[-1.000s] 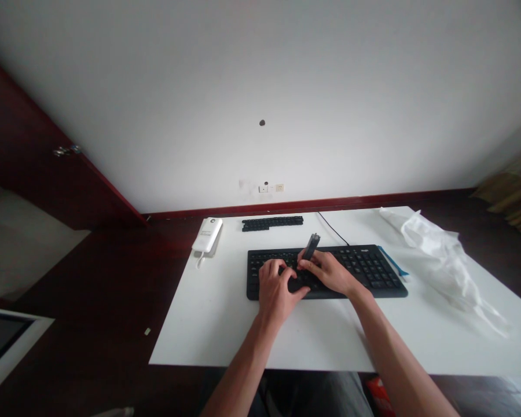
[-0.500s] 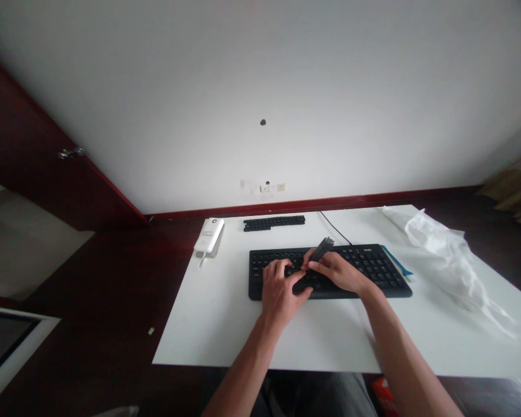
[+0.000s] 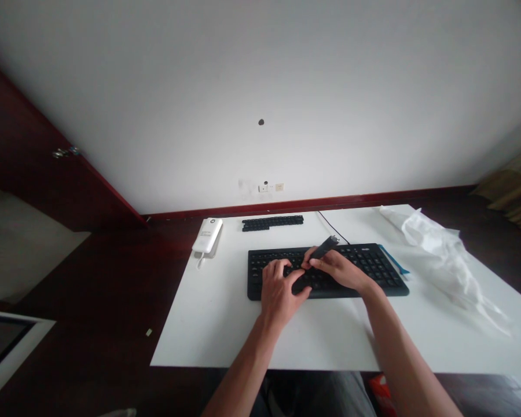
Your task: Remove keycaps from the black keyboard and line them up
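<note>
A black keyboard (image 3: 373,267) lies across the middle of the white table (image 3: 226,324). My left hand (image 3: 278,292) rests on its left half with fingers bent down onto the keys, nothing visible in its grasp. My right hand (image 3: 338,271) sits just beside it, pinching a small dark stick-like tool (image 3: 323,248) that slants up and to the right over the keys. The tool's lower tip meets the keys between my two hands.
A strip of black keys (image 3: 272,222) lies at the table's far edge, with a white power bank (image 3: 207,234) to its left. Crumpled white plastic wrap (image 3: 443,249) covers the right side. A black cable (image 3: 330,227) runs back from the keyboard. Dark floor surrounds the table.
The tool in my right hand has tipped from nearly upright to a lower slant toward the right. Both hands stay on the keyboard's left half.
</note>
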`<state>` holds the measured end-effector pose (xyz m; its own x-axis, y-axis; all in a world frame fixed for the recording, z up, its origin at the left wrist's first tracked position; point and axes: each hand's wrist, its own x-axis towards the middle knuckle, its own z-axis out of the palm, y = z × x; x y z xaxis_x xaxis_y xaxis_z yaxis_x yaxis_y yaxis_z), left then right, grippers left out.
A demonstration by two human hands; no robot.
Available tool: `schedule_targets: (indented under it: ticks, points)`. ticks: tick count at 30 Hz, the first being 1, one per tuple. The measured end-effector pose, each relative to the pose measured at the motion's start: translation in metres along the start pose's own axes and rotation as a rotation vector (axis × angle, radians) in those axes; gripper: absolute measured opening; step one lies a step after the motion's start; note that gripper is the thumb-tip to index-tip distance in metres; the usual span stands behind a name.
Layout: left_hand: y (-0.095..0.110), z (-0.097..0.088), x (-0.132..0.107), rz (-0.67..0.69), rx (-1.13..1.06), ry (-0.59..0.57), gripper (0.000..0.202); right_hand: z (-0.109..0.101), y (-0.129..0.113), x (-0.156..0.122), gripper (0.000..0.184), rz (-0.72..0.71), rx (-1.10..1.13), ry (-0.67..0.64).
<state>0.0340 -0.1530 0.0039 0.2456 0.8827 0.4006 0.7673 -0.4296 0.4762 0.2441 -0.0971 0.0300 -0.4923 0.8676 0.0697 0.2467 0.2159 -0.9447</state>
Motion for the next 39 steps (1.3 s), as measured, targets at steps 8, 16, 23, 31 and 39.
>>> schedule_targets:
  ticks: [8, 16, 23, 31, 39]
  points:
    - [-0.002, 0.0, 0.001, 0.022, -0.017, 0.044, 0.051, -0.005, 0.021, 0.009, 0.051, 0.097, -0.115, 0.458]
    - [-0.045, -0.021, -0.007, -0.105, -0.056, 0.265, 0.026, -0.034, 0.029, -0.043, 0.047, 0.269, -0.84, 0.54]
    - [-0.112, -0.04, 0.003, -0.242, -0.104, 0.22, 0.028, -0.054, 0.055, -0.073, 0.044, 0.221, -1.034, 0.598]
    - [-0.135, -0.042, 0.065, -0.525, 0.117, 0.002, 0.028, -0.029, 0.027, -0.044, 0.037, 0.157, -1.082, 0.633]
    - [-0.139, -0.039, 0.068, -0.534, 0.109, 0.025, 0.026, 0.049, -0.019, 0.014, 0.017, -0.074, -0.758, 0.236]
